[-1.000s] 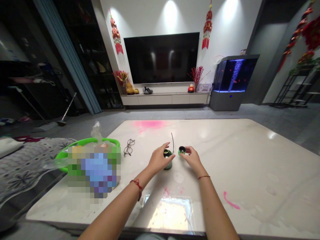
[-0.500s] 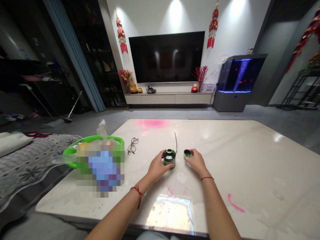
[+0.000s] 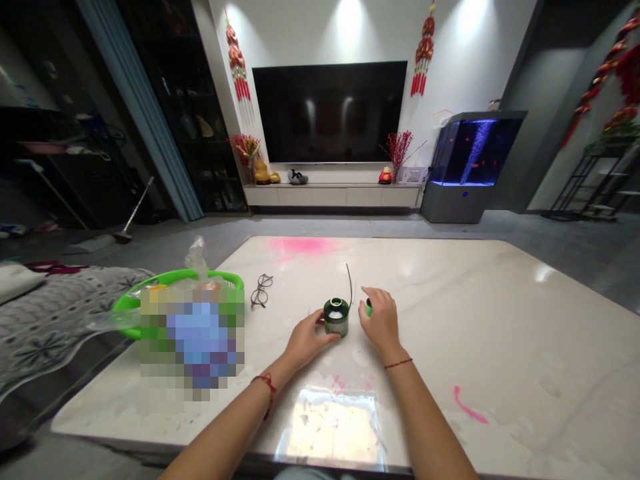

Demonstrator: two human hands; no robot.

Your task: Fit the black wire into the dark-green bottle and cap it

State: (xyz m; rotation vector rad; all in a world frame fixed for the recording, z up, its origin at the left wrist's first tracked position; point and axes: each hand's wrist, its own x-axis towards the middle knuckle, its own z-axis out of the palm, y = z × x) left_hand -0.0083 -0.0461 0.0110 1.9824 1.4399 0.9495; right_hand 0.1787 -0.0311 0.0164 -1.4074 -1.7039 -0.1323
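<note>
A small dark green glass bottle [image 3: 337, 321] with an uncapped pale-rimmed mouth stands upright on the table. My left hand [image 3: 307, 342] curves round its left side, thumb along the front. To the right, a green and black cap [image 3: 369, 308] sits partly hidden behind my right hand [image 3: 381, 322]. The fingers of that hand are apart, with the index stretched toward the left above the cap. Just behind the bottle lies a thin dark stick [image 3: 349, 283], between it and the right hand.
Folded eyeglasses [image 3: 261, 291] lie left of the bottle. A green basket [image 3: 233, 279] with plastic bags is at the table's left side, a blurred blue patch before it. Pink stains mark the white table [image 3: 480, 320]. Beyond are a TV cabinet [image 3: 330, 195] and fish tank [image 3: 467, 153].
My right hand has loosened its fingers from the cap and shifted slightly left and forward over it. My left hand stays at the bottle. The view has shifted slightly.
</note>
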